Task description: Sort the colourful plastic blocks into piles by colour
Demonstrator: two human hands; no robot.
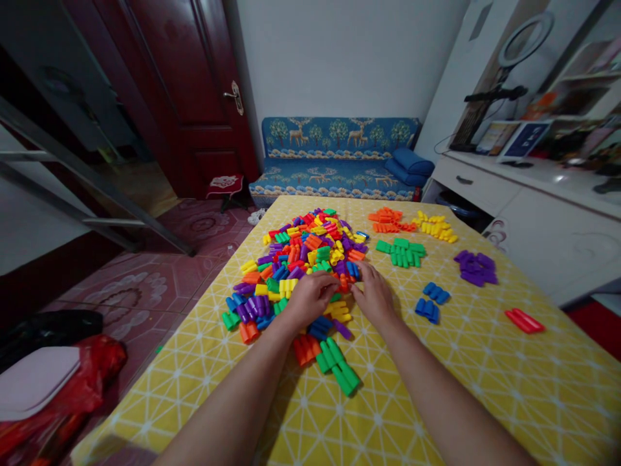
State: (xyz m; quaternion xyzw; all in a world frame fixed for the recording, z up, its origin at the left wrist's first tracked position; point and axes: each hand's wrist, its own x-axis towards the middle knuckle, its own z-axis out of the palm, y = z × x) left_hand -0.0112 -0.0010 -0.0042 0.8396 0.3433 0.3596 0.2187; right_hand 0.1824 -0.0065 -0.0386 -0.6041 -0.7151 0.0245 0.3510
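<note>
Left hand [310, 298]: palm down on pile of coloured plastic blocks [301, 259], fingers curled; grasp unclear.
Right hand [374, 298]: fingertips touching small red plastic block [343, 283] at pile's near edge; grip unclear.
Surface: yellow patterned tablecloth [485, 388].

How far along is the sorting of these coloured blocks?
Early days. Done: small orange group, yellow group, green group, purple group, blue group and red group lie apart. In hand: left hand and right hand touch the mixed heap at its near edge. Left: that heap, much the largest, unsorted.
</note>
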